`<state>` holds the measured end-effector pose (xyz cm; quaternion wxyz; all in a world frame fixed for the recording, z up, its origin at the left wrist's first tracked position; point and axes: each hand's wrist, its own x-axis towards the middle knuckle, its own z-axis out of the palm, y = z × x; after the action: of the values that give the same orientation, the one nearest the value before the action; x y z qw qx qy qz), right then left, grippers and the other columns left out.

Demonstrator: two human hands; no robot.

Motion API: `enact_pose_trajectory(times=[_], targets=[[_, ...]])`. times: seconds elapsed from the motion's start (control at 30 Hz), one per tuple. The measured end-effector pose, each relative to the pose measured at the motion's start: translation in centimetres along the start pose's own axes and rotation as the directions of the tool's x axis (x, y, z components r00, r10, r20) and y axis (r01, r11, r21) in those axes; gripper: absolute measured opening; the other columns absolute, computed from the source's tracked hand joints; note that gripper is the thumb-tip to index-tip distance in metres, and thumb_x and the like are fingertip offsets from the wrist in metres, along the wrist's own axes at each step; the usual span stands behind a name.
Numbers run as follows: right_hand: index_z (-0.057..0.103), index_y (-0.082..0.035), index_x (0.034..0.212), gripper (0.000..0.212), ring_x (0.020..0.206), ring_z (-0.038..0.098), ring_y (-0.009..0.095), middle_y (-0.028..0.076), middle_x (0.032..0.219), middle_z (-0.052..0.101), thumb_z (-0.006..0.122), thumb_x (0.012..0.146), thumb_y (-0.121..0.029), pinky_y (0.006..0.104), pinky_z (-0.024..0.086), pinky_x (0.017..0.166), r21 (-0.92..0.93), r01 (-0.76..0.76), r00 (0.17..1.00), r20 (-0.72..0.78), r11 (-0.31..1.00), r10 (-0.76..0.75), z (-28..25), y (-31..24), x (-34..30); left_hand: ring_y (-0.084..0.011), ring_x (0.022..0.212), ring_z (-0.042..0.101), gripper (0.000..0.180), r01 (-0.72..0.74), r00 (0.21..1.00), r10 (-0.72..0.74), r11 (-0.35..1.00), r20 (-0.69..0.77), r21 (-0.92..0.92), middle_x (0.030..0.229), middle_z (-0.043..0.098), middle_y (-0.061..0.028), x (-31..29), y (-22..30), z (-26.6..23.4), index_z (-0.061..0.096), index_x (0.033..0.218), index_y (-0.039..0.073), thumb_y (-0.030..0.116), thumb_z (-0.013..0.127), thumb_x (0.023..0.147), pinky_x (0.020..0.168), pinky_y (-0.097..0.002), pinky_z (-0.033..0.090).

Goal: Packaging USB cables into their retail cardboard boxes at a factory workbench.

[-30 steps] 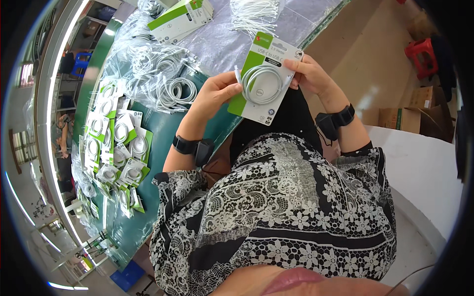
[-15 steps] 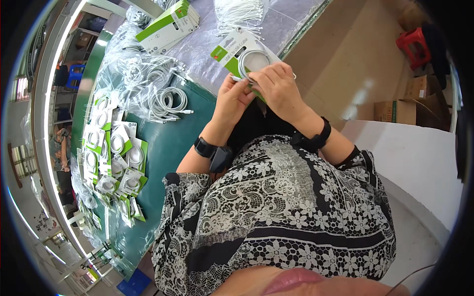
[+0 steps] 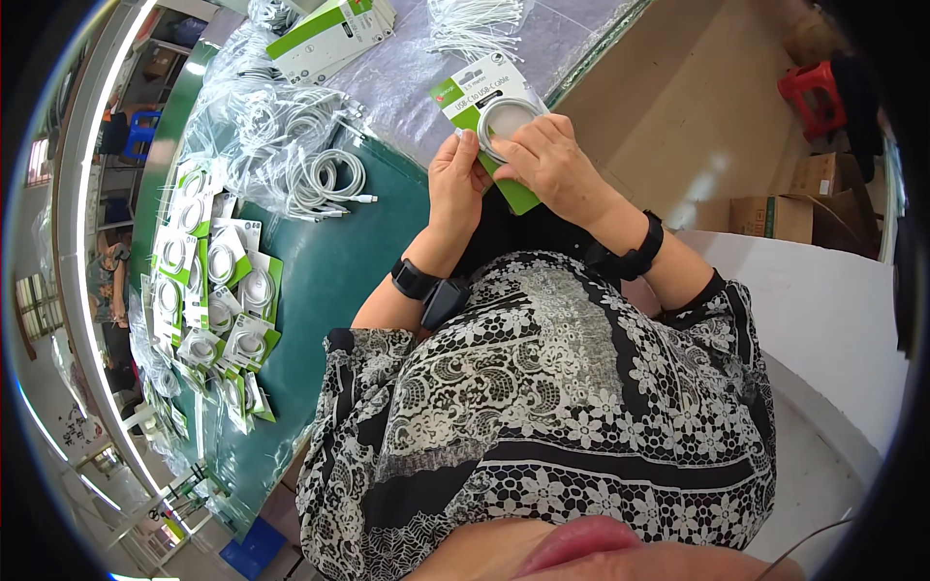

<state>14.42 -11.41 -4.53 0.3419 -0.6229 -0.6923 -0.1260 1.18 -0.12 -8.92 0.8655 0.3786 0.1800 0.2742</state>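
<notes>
A white-and-green packaging card is held up at the near edge of the table, tilted. On its face lies a coiled white USB-C cable. My right hand grips the coil against the card from the right, its fingers partly covering both. At the card's left edge is my left hand, closed, thumb up along the card and fingers curled; what lies under its fingertips is partly hidden.
Several carded cables are heaped on the green tabletop at left. Beyond them lie loose coiled cables, a stack of cards and white ties. Cardboard boxes and a red stool stand at right.
The card has turned more upright and shifted slightly right, showing more of its green lower part. My left hand's fingers no longer show the white cable end they pinched. The right hand stays on the coil.
</notes>
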Motion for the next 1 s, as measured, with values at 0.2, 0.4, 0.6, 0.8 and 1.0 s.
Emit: enact_pose_trajectory(times=[0.2, 0.4, 0.6, 0.8, 1.0], targets=[[0.063, -0.006, 0.102, 0.023, 0.091, 0.052, 0.022, 0.004, 0.087, 0.054, 0.062, 0.08, -0.015, 0.0372, 0.038, 0.092, -0.109, 0.042, 0.999, 0.0, 0.993, -0.042, -0.2, -0.3, -0.2, -0.0169, 0.085, 0.068, 0.025, 0.032, 0.999, -0.033, 0.999, -0.035, -0.031, 0.098, 0.067, -0.0091, -0.6, 0.6, 2.0, 0.057, 0.106, 0.002, 0.025, 0.048, 0.101, 0.077, -0.0328, 0.058], [0.062, -0.005, 0.098, 0.019, 0.088, 0.054, 0.023, 0.005, 0.088, 0.055, 0.059, 0.081, -0.012, 0.0407, 0.039, 0.097, -0.212, 0.091, 0.996, 0.043, 0.973, -0.084, -1.2, -0.1, -0.5, -0.0226, 0.09, 0.068, 0.027, 0.166, 0.986, -0.165, 0.985, 0.021, -0.05, 0.102, 0.066, -0.0123, -0.8, 0.6, 1.0, 0.057, 0.107, 0.0, 0.024, 0.046, 0.101, 0.079, -0.0368, 0.057], [0.063, -0.009, 0.097, 0.018, 0.092, 0.056, 0.021, 0.002, 0.088, 0.057, 0.062, 0.081, -0.016, 0.0446, 0.035, 0.104, -0.15, 0.092, 0.994, 0.074, 0.984, -0.082, -0.9, 1.3, -1.2, -0.0214, 0.089, 0.068, 0.021, 0.13, 0.989, -0.135, 0.988, -0.053, -0.08, 0.104, 0.066, -0.0122, -0.8, -0.7, 1.2, 0.053, 0.11, 0.001, 0.019, 0.049, 0.1, 0.078, -0.0349, 0.058], [0.064, -0.008, 0.097, 0.02, 0.093, 0.055, 0.021, 0.002, 0.088, 0.056, 0.065, 0.079, -0.016, 0.0454, 0.036, 0.104, -0.077, -0.127, 0.991, -0.053, 0.989, 0.123, -0.2, 0.2, -1.2, -0.0207, 0.097, 0.066, 0.02, 0.05, 0.998, -0.053, 0.991, -0.024, -0.12, 0.11, 0.063, -0.0121, -1.2, -1.7, 1.8, 0.05, 0.115, 0.001, 0.013, 0.052, 0.098, 0.081, -0.0352, 0.057], [0.066, -0.004, 0.099, 0.022, 0.093, 0.054, 0.02, 0.003, 0.087, 0.055, 0.061, 0.078, -0.01, 0.0428, 0.042, 0.101, -0.109, 0.04, 0.999, -0.016, 0.993, -0.042, -1.0, 0.8, -1.3, -0.0203, 0.096, 0.065, 0.028, 0.091, 0.995, -0.09, 0.995, 0.038, -0.03, 0.109, 0.063, -0.0109, -1.4, -0.4, 2.5, 0.049, 0.121, 0.0, 0.005, 0.055, 0.094, 0.085, -0.0363, 0.057]])
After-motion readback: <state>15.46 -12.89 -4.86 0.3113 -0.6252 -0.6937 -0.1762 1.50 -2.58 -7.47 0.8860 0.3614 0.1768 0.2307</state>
